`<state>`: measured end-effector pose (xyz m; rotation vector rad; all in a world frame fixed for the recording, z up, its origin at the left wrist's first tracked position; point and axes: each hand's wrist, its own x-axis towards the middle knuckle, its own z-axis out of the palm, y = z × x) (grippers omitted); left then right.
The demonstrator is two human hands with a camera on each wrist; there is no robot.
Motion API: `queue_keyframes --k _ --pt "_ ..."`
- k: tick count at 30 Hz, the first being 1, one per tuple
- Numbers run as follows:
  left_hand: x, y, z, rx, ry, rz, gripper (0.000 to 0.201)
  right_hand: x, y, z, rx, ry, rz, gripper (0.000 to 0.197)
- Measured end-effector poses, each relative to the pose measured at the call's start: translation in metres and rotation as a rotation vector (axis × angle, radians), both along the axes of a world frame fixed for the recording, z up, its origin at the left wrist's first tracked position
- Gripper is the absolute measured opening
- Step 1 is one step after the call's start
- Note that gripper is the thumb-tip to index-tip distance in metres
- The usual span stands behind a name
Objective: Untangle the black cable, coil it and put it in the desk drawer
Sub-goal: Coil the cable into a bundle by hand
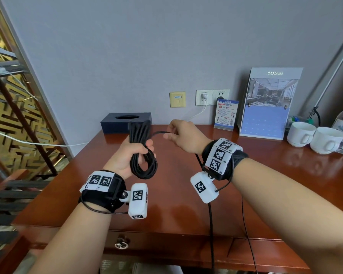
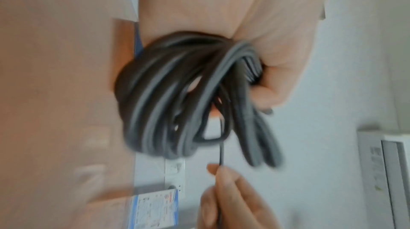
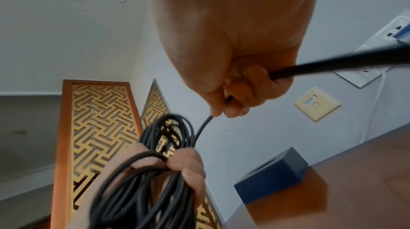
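Above the glossy reddish-brown wooden surface [image 1: 186,194], left hand [image 1: 127,155] clenching the bundled loops of thin black cable [image 1: 141,153] upright, keeping them gathered; right hand [image 1: 183,135], right of the bundle, pinching the trailing strand taut, likely feeding another loop.

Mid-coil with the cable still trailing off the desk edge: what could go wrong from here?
1. The left hand grips many loops of cable; a loosened grip may let them spring apart and re-tangle.
2. The strand the right hand pinches trails off the desk front; it might snag there.
3. The drawer is shut and both hands are busy, so opening it risks dropping the coil.
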<state>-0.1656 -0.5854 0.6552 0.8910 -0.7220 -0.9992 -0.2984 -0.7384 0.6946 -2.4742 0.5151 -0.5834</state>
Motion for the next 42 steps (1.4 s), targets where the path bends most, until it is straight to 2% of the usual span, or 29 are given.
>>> queue_keyframes --k 2,4,8,11,18,23,27,29,31,35,37,42 --pt "0.012 -0.001 0.0 0.01 0.11 0.241 0.043 -0.003 -0.004 0.002 0.018 0.015 -0.01 0.009" --pt "0.025 0.0 -0.003 0.035 0.184 0.462 0.048 -0.007 -0.006 0.005 0.014 0.029 -0.008 0.01" --pt "0.028 0.002 -0.005 0.081 0.173 0.674 0.043 -0.009 -0.005 0.009 0.005 0.043 0.003 0.015" --pt "0.021 0.0 -0.005 0.101 0.116 0.758 0.053 -0.004 0.0 0.012 -0.008 0.018 -0.01 0.024" --pt "0.011 -0.004 -0.007 0.164 0.047 0.619 0.072 0.004 0.01 0.024 0.028 -0.109 -0.036 0.039" --pt "0.002 -0.01 -0.008 0.19 -0.014 0.534 0.053 0.007 0.02 0.026 0.033 -0.139 0.026 0.037" --pt "0.0 -0.013 -0.009 0.182 0.005 0.474 0.04 0.006 0.029 0.024 0.013 -0.103 0.11 0.036" --pt "0.001 -0.014 -0.011 0.163 0.046 0.45 0.046 0.004 0.035 0.022 -0.014 -0.077 0.184 0.042" --pt "0.002 -0.016 -0.012 0.131 0.083 0.399 0.055 0.005 0.04 0.017 -0.047 -0.014 0.243 0.038" --pt "0.001 -0.018 -0.01 0.067 0.124 0.351 0.034 0.007 0.045 0.012 -0.071 0.052 0.283 0.031" --pt "0.003 -0.018 -0.012 0.038 0.213 0.373 0.041 0.007 0.048 0.011 -0.107 0.066 0.278 0.034" --pt "0.001 -0.016 -0.013 0.063 0.362 0.343 0.073 0.007 0.052 0.014 -0.167 0.1 0.291 0.038"
